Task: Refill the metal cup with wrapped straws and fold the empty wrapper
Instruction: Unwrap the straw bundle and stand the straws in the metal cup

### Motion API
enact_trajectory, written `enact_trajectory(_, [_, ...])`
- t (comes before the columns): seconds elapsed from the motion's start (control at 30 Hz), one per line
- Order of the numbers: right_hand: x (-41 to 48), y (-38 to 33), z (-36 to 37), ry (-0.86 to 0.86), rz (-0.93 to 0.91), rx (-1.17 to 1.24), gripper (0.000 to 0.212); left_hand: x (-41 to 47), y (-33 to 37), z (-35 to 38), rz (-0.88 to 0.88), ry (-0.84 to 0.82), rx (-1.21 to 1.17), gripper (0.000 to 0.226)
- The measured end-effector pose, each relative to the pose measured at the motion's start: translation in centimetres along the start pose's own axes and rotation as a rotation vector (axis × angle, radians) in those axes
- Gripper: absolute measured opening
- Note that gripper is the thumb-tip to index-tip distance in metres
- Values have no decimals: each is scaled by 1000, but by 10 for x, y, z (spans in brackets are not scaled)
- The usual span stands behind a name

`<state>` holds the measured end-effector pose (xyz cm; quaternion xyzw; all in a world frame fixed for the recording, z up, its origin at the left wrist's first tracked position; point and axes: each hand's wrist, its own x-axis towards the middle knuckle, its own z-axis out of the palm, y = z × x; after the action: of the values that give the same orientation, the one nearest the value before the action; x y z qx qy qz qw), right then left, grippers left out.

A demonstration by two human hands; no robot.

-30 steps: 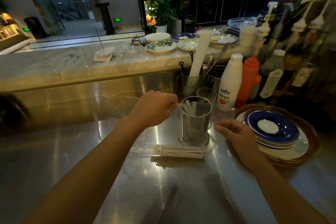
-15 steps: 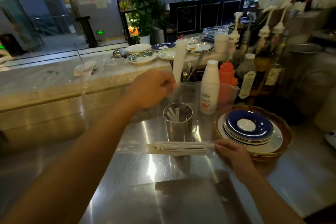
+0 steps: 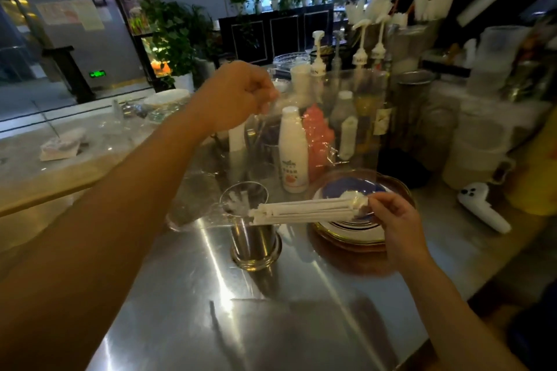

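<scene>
The metal cup (image 3: pixel 254 239) stands on the steel counter (image 3: pixel 187 295) with a few wrapped straws upright inside. My right hand (image 3: pixel 394 220) pinches the right end of a bundle of white wrapped straws (image 3: pixel 301 211), held level just above the cup's rim. A clear plastic wrapper (image 3: pixel 190 214) trails off the bundle's left end and rises as thin film toward my left hand (image 3: pixel 241 96). That hand is raised above and behind the cup, fingers closed on the film.
A stack of blue and white plates (image 3: pixel 355 226) on a brown tray sits under my right hand. Behind the cup stand a white bottle (image 3: pixel 293 153), a red squeeze bottle (image 3: pixel 318 141) and syrup pump bottles (image 3: pixel 318 63). A marble ledge (image 3: pixel 60 166) runs along the left.
My right hand took hold of the straw bundle and lifted it off the counter to the cup's rim. My left hand rose up and away from the cup, drawing the clear film with it.
</scene>
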<state>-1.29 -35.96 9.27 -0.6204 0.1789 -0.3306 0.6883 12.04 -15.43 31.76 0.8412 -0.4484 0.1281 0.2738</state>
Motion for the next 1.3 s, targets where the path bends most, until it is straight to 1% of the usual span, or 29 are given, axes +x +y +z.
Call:
enact_trajectory(0.07, [1,-13,-9,37,-40,2,20,13,7,0,26,-8,-12,20])
enact_trajectory(0.2, [4,-36,-31,112,-81,21,19,36,24,-1,107,-21,-73,11])
enact_trajectory(0.37, [7,-60,-51,184,-133,49,20,57,48,-2,212,6,-89,16])
enact_trajectory(0.47, [7,-69,-59,234,-160,48,20,66,55,2,235,19,-115,17])
enact_trajectory(0.6, [6,-75,-62,244,-164,62,20,71,49,8,234,10,-130,19])
enact_trajectory(0.8, [13,-80,-55,197,-171,27,14,65,22,8,178,31,-147,14])
enact_trajectory(1.0, [25,-91,-37,94,-222,-17,22,54,-8,-4,101,75,-171,18])
enact_trajectory(1.2, [38,-98,-20,34,-254,-31,16,42,-27,-10,59,112,-189,15])
enact_trajectory(1.3, [43,-102,-11,7,-275,-44,18,36,-39,-14,34,123,-192,15])
